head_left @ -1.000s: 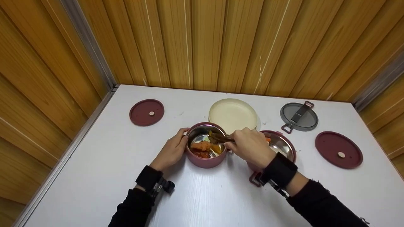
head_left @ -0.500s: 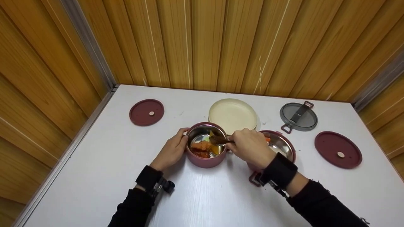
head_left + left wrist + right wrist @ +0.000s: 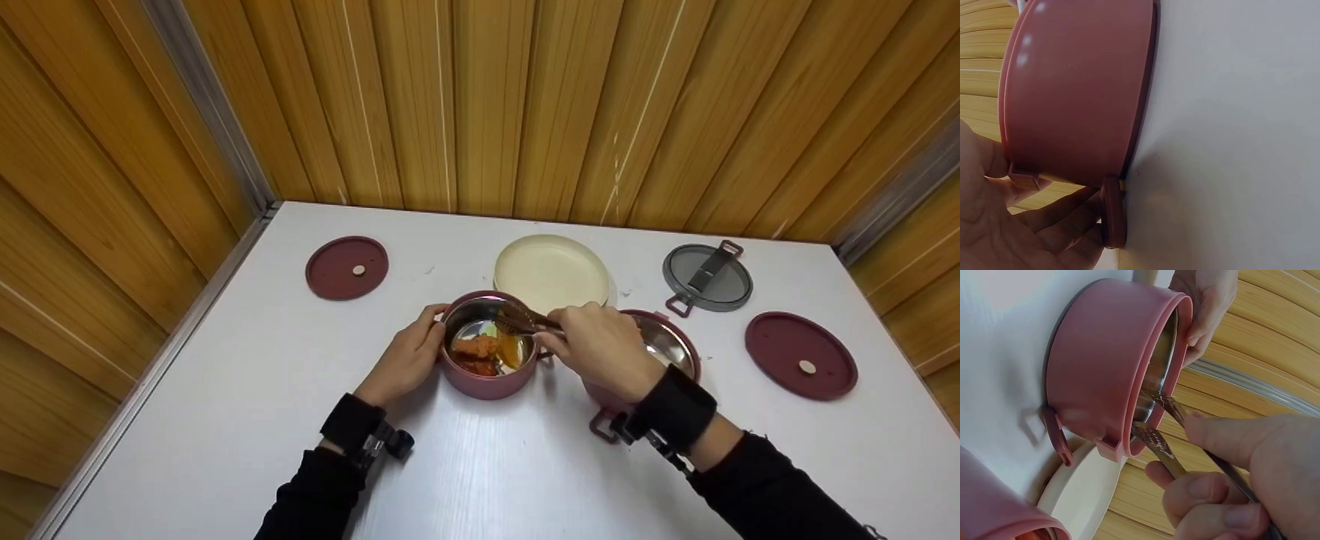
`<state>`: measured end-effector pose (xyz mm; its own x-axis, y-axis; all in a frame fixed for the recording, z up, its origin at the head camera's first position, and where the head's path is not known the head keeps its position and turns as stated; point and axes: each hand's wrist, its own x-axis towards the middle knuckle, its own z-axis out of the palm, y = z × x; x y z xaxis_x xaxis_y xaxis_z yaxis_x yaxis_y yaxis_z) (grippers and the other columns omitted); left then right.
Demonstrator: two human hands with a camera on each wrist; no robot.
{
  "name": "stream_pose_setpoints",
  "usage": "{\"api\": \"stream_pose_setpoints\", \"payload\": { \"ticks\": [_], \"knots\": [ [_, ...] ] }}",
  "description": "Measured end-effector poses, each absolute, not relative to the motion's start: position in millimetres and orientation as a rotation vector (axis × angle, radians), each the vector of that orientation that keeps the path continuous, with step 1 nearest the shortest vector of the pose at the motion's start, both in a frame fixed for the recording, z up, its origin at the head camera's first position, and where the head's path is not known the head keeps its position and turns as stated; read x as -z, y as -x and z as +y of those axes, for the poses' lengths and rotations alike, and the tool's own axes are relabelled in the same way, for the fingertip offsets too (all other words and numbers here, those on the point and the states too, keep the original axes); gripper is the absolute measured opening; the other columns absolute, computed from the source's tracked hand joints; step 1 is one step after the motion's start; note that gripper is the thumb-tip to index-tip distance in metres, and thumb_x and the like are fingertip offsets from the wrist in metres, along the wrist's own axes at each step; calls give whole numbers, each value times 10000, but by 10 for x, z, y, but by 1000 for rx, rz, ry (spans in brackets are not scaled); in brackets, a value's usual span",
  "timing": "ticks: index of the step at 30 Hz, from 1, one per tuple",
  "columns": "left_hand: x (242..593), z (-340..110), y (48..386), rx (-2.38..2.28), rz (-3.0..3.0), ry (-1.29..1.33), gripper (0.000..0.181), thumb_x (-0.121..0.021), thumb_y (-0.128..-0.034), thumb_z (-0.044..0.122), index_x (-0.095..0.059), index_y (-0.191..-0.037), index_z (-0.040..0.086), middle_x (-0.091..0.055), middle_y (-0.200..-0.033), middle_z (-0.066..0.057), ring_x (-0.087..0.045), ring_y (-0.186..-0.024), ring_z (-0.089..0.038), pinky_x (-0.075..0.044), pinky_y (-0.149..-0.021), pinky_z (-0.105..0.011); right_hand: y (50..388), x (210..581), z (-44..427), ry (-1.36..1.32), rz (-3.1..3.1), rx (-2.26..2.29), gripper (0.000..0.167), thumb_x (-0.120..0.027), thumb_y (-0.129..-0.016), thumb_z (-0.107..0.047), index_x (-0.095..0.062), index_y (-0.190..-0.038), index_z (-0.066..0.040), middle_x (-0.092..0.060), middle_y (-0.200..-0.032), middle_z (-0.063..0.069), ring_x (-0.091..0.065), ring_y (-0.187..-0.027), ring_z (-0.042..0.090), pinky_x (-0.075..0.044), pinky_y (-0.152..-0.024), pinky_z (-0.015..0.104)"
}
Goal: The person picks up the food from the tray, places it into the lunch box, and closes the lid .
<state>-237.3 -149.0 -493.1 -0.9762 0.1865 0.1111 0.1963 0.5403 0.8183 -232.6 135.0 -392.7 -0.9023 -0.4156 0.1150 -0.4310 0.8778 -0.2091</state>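
Observation:
A dusty-red lunch container (image 3: pixel 489 385) with a steel inside stands upright on the table. My left hand (image 3: pixel 409 352) holds it from the left, thumb by the rim; in the left wrist view the fingers reach round beside its handle (image 3: pixel 1113 214). Inside lie an orange-brown piece of food (image 3: pixel 477 346), darker red pieces and yellow pieces (image 3: pixel 511 352). My right hand (image 3: pixel 604 345) grips brown metal tongs (image 3: pixel 1157 445), whose two perforated tips reach into the container from the right and stand apart. Whether the tips touch food is hidden.
A second dusty-red container (image 3: pixel 686 349) with some orange food stands partly under my right forearm. Behind are a cream round dish (image 3: pixel 551 266) and a grey lid with a strap (image 3: pixel 690 270). Maroon lids lie at left (image 3: pixel 337 270) and right (image 3: pixel 795 352).
The tongs have turned in my right hand, and their tips now show spread over the container's right side. My left hand and the container stay in place.

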Motion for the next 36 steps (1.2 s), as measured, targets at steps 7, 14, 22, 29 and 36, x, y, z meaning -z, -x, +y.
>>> {"api": "stream_pose_setpoints", "payload": {
  "ticks": [7, 14, 22, 29, 36],
  "knots": [
    [4934, -1488, 2377, 1457, -2748, 348, 370, -399, -1173, 235, -545, -1513, 206, -694, -1316, -107, -630, -1160, -259, -483, -1045, -488, 2366, 3891, 1420, -628, -2959, -414, 361, -699, -1038, -427, -741, -1072, -69, -614, -696, 32, -594, -617, 243, -451, -517, 404],
    [4933, -1495, 2374, 1469, -2759, 329, 377, -398, -1173, 249, -539, -1521, 223, -686, -1324, -105, -623, -1155, -256, -478, -1033, -490, 2450, 3863, 1549, -529, -2955, -593, 485, -625, -1086, -418, -641, -1339, -4, -659, -793, 113, -624, -680, 263, -460, -555, 375],
    [4937, -1486, 2377, 1469, -2768, 300, 386, -395, -1171, 257, -535, -1527, 212, -673, -1405, -115, -621, -1194, -258, -480, -1075, -501, 2709, 3789, 1868, -413, -2919, -719, 537, -550, -1122, -381, -567, -1410, 73, -606, -822, 125, -588, -683, 260, -420, -554, 359],
    [4929, -1479, 2375, 1460, -2778, 278, 384, -396, -1171, 267, -537, -1525, 211, -687, -1299, -110, -629, -1147, -260, -480, -1049, -486, 3061, 3865, 2266, -294, -2948, -711, 523, -508, -1118, -310, -537, -1363, 150, -678, -1034, 392, -658, -887, 483, -518, -773, 641],
    [4931, -1479, 2374, 1441, -2781, 289, 379, -395, -1171, 244, -537, -1520, 200, -680, -1327, -111, -616, -1169, -261, -476, -1064, -499, 3344, 4034, 2627, -219, -3084, -695, 500, -456, -1107, -287, -557, -1209, 192, -628, -1049, 414, -623, -897, 498, -521, -794, 627]
  ]
}}
